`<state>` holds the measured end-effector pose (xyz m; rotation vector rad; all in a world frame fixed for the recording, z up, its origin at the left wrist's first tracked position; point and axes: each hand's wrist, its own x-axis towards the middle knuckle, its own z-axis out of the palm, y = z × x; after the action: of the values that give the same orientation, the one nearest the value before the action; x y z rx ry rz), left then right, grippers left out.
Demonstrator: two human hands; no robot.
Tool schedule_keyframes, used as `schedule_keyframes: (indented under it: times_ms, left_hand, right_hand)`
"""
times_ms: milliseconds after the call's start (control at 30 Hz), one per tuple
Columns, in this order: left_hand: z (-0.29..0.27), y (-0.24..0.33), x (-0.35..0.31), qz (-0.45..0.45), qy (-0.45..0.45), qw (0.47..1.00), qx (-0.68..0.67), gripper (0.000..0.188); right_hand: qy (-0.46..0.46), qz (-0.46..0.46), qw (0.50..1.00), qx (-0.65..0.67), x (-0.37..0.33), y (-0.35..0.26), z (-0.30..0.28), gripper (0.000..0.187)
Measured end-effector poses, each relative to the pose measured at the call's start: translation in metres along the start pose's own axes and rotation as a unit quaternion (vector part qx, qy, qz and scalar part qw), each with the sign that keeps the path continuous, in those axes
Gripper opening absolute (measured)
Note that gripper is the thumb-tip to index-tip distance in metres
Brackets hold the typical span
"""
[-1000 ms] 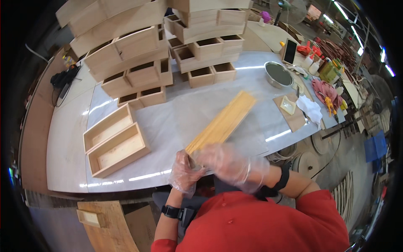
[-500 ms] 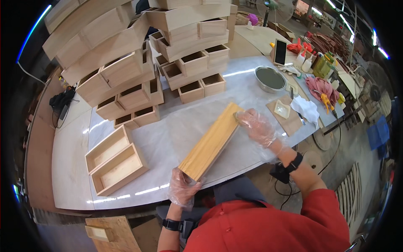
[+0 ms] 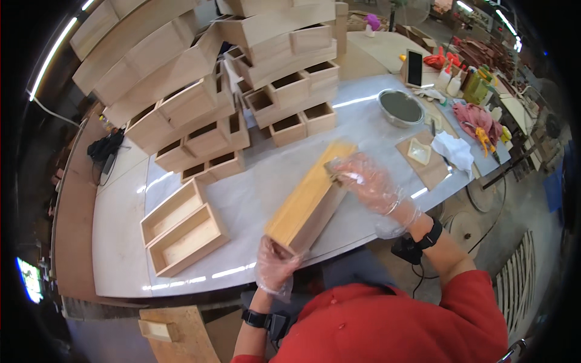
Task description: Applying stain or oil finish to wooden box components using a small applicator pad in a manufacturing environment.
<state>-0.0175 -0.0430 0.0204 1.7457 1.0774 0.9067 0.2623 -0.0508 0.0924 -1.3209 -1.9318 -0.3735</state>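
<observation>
left hand (image 3: 276, 266) clasps box (image 3: 302, 209) (tilted further than before); right hand (image 3: 369, 184) pinches dark pad (image 3: 332, 172)

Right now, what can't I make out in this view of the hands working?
- Underside of the yellow-topped wooden box: head view, hidden by its own top and side.
- Part of its near end: head view, covered by the left hand.
- What the small dark piece is: head view, mostly covered by the right hand.
- Top of the left stack of wooden boxes: head view, cut off by the upper edge.
</observation>
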Motion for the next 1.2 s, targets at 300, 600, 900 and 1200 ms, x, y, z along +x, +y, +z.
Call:
schedule_keyframes:
  times_ms: [300, 600, 900, 1200]
  left_hand:
    - [-0.017, 0.085, 0.022, -0.084, -0.120, 0.952, -0.268, 0.030]
    - [-0.013, 0.122, 0.050, -0.086, -0.127, 0.895, -0.418, 0.028]
    - [0.038, 0.085, 0.039, 0.071, -0.139, 0.910, -0.384, 0.040]
    - [0.012, 0.109, 0.057, 0.098, -0.133, 0.966, -0.197, 0.019]
  right_hand:
    - [-0.032, -0.039, 0.982, 0.183, 0.058, -0.080, -0.039, 0.036]
    - [0.007, -0.121, 0.991, -0.053, 0.092, -0.050, -0.057, 0.034]
    - [0.029, -0.101, 0.983, -0.148, 0.107, -0.040, -0.044, 0.045]
    - [-0.144, -0.152, 0.950, -0.233, 0.098, -0.059, -0.082, 0.034]
